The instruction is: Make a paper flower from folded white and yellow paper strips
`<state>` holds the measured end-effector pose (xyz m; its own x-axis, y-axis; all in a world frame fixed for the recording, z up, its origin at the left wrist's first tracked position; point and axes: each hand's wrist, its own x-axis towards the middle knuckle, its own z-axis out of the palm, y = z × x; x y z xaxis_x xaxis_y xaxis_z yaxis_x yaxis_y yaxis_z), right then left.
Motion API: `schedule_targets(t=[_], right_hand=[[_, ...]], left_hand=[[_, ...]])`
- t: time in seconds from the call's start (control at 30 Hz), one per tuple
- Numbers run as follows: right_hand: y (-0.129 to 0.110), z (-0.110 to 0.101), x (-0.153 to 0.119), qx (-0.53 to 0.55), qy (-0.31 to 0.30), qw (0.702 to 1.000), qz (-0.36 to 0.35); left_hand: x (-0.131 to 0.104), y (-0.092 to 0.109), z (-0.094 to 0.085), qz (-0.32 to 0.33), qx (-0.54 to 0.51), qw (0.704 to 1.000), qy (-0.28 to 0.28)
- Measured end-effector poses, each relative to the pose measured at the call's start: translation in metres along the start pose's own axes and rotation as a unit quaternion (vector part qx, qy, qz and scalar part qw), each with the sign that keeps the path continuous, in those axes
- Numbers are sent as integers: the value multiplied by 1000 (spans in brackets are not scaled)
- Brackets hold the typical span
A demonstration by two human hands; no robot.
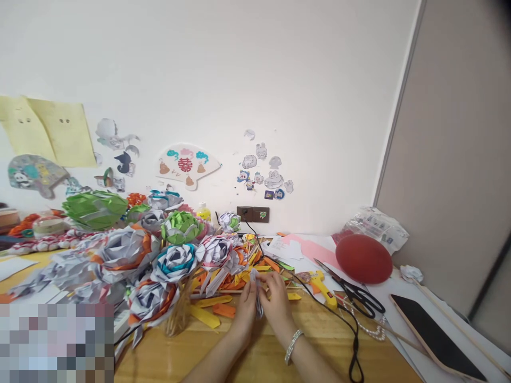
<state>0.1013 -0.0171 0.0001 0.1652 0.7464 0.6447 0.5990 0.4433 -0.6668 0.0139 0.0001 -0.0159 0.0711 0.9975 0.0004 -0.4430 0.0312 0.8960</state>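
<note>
Both hands meet above the wooden table at the centre. My left hand (pixel 247 303) presses on one side of a folded white paper piece (pixel 258 304), and my right hand (pixel 275 300) pinches it from the other side. The paper stands on edge, mostly covered by my fingers and palms. Behind my hands lie several yellow paper strips (pixel 204 315) and orange paper strips (pixel 224 310). Left of them, folded paper flowers (pixel 175 260) in white, teal, green and orange are heaped up, some over a clear glass (pixel 176 314).
At right lie a yellow glue gun (pixel 324 290) with a black cable (pixel 356 332), black-handled scissors (pixel 361 299), a bead string (pixel 373 332), a red rounded object (pixel 364 258) and a phone (pixel 437 335). A brown wall socket (pixel 253 214) is behind the table.
</note>
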Motion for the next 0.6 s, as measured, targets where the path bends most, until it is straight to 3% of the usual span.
schedule_targets(t=[0.17,0.33,0.4,0.6], right_hand=[[6,-2,5,32,-25,999,-1],[8,-16,7,-20,-143,987,-71],[8,-19,6,-30,-158,984,-75],[18,-19,12,96,-136,986,26]], left_hand=[[-3,4,5,9,14,999,-33],[-1,1,3,-11,26,999,-27],[-1,0,2,-5,17,999,-44],[-1,0,5,-18,57,993,-104]])
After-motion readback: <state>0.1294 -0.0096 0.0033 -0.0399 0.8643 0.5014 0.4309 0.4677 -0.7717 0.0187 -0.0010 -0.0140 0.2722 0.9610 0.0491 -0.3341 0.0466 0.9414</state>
